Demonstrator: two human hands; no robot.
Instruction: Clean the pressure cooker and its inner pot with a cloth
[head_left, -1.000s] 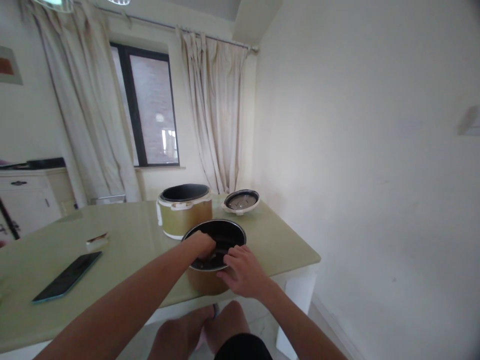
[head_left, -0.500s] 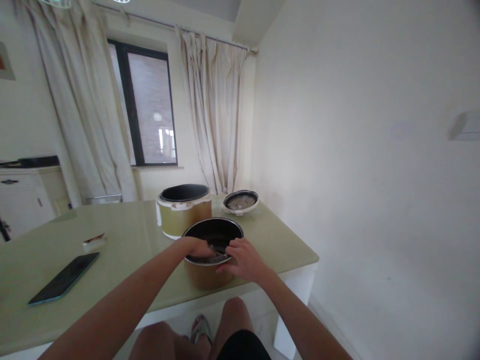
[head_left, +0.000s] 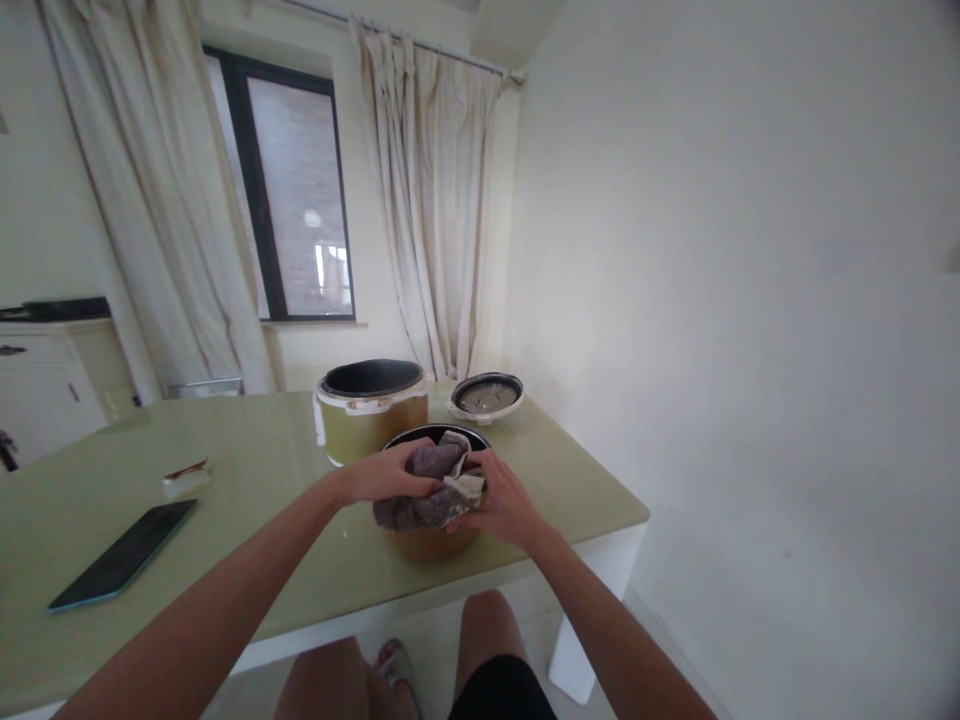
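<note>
A crumpled grey-purple cloth (head_left: 420,508) with a pale patch is bunched over the near rim of the inner pot (head_left: 431,545). The pot is dark inside and golden-brown outside, and it stands upright near the table's front edge. My left hand (head_left: 394,472) grips the cloth from the left, its thumb along the top. From the right, my right hand (head_left: 499,497) holds the other side of the cloth, fingers curled over it. The cloth and my hands hide most of the pot's opening.
Behind the pot stands an open green-and-white cooker body (head_left: 367,425). Its round lid (head_left: 487,398) lies inner side up to the right. On the left of the table (head_left: 270,490) are a dark tablet-like slab (head_left: 124,555) and a small white item (head_left: 186,482). A wall rises at the right.
My left hand has come up out of the pot. The cloth now shows above the rim, held between both hands. My right hand has left the rim for the cloth.
</note>
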